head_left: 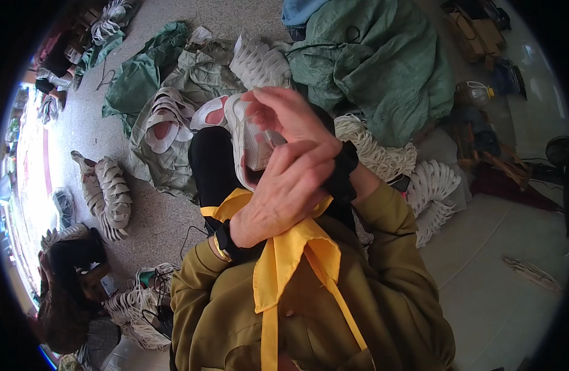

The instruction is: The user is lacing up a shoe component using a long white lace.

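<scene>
A white shoe upper [240, 133] with a mesh panel and reddish lining rests on my lap. Above it is my right hand [287, 114], fingers loosely bent and apart, with nothing plainly held. My left hand [283, 191] reaches across to the right wrist, its fingers bent and closed beside the black wristband [343, 162]. What those fingers pinch, if anything, is hidden. Yellow cloth [287, 263] with straps hangs beneath my left hand, over my olive top. Just beyond my knee lie another white upper with a red lining [211, 112] and a few stacked uppers [164, 127].
Green sacking [374, 68] is heaped ahead, and more [139, 80] lies to the left. Bundles of white uppers [108, 195] and pale cord [374, 145] are on the floor around me. Another person [74, 290] sits at the lower left. A clear jug [473, 93] stands at the far right.
</scene>
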Motion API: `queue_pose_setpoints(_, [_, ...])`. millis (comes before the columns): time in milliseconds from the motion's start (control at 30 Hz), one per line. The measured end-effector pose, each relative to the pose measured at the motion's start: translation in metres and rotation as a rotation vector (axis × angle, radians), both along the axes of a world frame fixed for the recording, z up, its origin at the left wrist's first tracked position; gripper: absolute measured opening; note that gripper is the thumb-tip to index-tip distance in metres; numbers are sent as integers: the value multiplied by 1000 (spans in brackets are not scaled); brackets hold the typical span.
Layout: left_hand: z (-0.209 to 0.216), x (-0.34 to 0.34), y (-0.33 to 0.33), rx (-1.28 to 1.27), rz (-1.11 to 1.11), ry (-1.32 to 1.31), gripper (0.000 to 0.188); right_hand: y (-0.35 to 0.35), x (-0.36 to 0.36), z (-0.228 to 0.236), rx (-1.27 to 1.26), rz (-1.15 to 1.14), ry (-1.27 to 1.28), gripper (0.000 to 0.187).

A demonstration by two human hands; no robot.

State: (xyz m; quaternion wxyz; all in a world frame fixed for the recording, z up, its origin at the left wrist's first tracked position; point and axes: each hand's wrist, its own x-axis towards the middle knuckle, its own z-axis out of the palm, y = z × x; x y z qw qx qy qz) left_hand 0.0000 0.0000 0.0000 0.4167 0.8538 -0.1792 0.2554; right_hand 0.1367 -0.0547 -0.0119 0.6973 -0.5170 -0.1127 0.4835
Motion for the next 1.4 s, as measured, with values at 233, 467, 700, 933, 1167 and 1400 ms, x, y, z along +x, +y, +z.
queue_pose_setpoints(233, [16,10,6,120,-146,17,56,2,-10,8,-48,39,27,34])
queue_pose_setpoints(467, [2,13,4,-9,-138,-30,59,6,-13,1,-65,50,107,31])
queue_pose_setpoints(700, [-4,12,1,-19,-109,-39,58,5,-15,-4,-11,-33,89,32])
queue_pose_setpoints(933, [-9,11,-3,-75,-78,-34,62,-2,-11,-12,42,-91,202,30])
queue_pose_setpoints(1167, [-12,2,-1,-170,106,-30,58,-1,12,-23,101,-120,257,32])
queue_pose_setpoints(1400, [-25,-9,13,-141,260,43,37,-3,29,-14,307,-256,202,32])
